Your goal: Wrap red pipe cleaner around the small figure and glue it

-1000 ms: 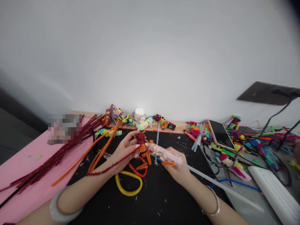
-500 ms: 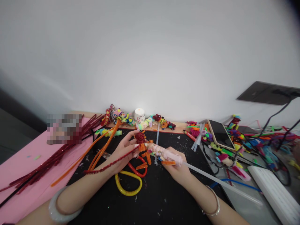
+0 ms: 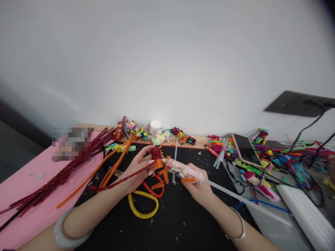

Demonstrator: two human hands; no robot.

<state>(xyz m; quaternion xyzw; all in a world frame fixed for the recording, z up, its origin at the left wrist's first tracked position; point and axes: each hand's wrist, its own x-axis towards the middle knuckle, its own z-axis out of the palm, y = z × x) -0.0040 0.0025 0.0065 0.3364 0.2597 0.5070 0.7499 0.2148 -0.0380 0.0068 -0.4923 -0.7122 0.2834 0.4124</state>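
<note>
My left hand (image 3: 140, 170) is closed on a small figure of red tinsel and orange pipe cleaner (image 3: 156, 154). A long red tinsel stem (image 3: 123, 180) trails from it across my left wrist. In my right hand (image 3: 199, 186) is a pink hot glue gun (image 3: 187, 170), its nozzle at the figure's orange part; I cannot tell if they touch. A clear glue stick (image 3: 243, 200) sticks out of the gun's back. Short orange pipe cleaner pieces (image 3: 164, 175) show between the hands. Just below, a red handle loop (image 3: 162, 190) and a yellow handle loop (image 3: 143, 217) lie on the black mat (image 3: 167, 230).
Red tinsel stems (image 3: 60, 176) lie on the pink sheet (image 3: 23, 195) at left. Along the wall stand a white round container (image 3: 155, 129) and several fuzzy figures. At right are a phone (image 3: 246, 149), spare glue sticks (image 3: 222, 153), cables and a white power strip (image 3: 306, 212).
The loose end of the red tinsel stem has shifted slightly up and to the left. Both hands, the figure and the glue gun stay almost in place.
</note>
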